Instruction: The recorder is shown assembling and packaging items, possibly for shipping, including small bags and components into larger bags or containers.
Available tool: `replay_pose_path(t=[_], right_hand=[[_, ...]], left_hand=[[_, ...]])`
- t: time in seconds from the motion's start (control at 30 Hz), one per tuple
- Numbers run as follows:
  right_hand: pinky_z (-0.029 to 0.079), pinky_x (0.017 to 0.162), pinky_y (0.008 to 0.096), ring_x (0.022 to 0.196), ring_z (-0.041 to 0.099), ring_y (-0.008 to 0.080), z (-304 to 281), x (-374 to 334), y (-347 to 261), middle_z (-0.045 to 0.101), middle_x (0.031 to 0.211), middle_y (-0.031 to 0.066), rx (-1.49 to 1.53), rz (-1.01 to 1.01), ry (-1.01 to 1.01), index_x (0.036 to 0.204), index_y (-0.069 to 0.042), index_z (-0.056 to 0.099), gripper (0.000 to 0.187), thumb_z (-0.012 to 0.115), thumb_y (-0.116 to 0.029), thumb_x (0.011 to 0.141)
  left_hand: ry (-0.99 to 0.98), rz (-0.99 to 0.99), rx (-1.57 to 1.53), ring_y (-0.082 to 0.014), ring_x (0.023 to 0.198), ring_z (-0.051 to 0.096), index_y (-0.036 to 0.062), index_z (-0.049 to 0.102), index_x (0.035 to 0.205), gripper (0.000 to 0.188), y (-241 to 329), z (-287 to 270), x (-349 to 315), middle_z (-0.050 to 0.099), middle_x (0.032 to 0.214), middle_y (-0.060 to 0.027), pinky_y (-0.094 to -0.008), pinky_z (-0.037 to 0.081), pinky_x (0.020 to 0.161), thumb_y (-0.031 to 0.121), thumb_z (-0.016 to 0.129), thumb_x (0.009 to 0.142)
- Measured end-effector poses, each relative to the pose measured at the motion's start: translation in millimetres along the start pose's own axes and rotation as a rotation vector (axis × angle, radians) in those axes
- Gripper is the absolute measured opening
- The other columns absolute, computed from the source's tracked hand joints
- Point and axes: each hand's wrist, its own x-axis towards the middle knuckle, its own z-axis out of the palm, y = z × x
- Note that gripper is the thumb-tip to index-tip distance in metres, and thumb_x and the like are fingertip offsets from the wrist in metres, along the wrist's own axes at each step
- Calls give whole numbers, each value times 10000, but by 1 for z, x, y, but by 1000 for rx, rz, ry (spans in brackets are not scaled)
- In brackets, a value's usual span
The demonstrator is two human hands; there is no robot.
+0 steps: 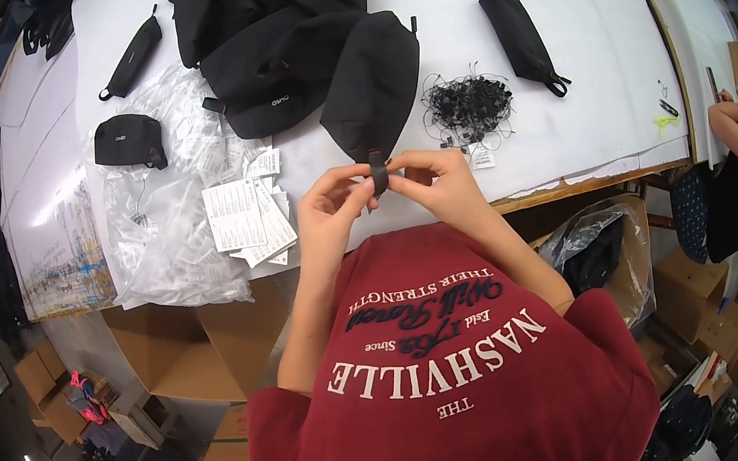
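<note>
A black fabric pouch (377, 82) lies on the white table, its narrow end toward me. At that end is a black strap loop (379, 174). My left hand (338, 199) pinches the loop from the left, thumb and forefinger together. From the right, my right hand (430, 177) pinches the same loop. The fingertips of both hands nearly meet at it. Just right of the pouch sits a tangled pile of thin black cords with small black tags (468, 108). White printed cards (248, 218) are fanned out left of my left hand.
More black pouches (272, 76) are heaped behind. Single pouches lie at the left (128, 140) and right (522, 38). Clear plastic bags (174, 254) spread over the left. An open carton with a plastic liner (606, 247) stands below the table's right edge. Another person (733, 158) is at far right.
</note>
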Motion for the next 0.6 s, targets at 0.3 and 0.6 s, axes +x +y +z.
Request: replay_pose_path(t=[0.3,0.6], right_hand=[[381,477,272,481,478,122,7,-6,-5,570,571,51,-185,-57,-104,861,-10,687,140,688,-117,771],[266,453,211,496,380,14,6,-9,-2,460,524,-37,12,50,-119,805,-10,676,140,699,-147,798]], left_hand=[[105,237,549,-66,584,455,25,694,887,129,3,-4,-14,611,808,-22,-218,378,552,9,683,759],[120,274,403,-60,590,454,24,699,880,86,-1,-5,-17,590,819,-28,-198,361,557,73,678,813]])
